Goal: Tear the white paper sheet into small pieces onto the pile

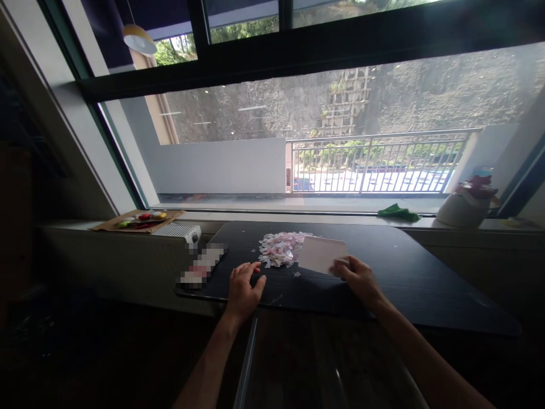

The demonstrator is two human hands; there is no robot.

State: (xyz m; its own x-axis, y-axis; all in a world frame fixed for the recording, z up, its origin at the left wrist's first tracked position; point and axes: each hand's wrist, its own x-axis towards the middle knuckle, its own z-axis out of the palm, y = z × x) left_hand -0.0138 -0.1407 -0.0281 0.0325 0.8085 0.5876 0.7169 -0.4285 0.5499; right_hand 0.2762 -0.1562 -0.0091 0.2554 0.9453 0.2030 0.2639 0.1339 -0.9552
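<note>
A heap of small torn paper pieces, white and pale pink, lies on the dark table. My right hand grips the lower right corner of a flat white card with rounded corners. The card is tilted, and its left edge is at the right side of the heap. Just in front of the pile, my left hand rests over the table's near edge with its fingers loosely bent and the thumb apart. It holds nothing. One loose scrap lies between the heap and me.
A blurred-out flat item lies at the table's left end. On the sill are a cardboard sheet with colourful small items, a green cloth-like thing and a white pot-like container. The window stands behind the table.
</note>
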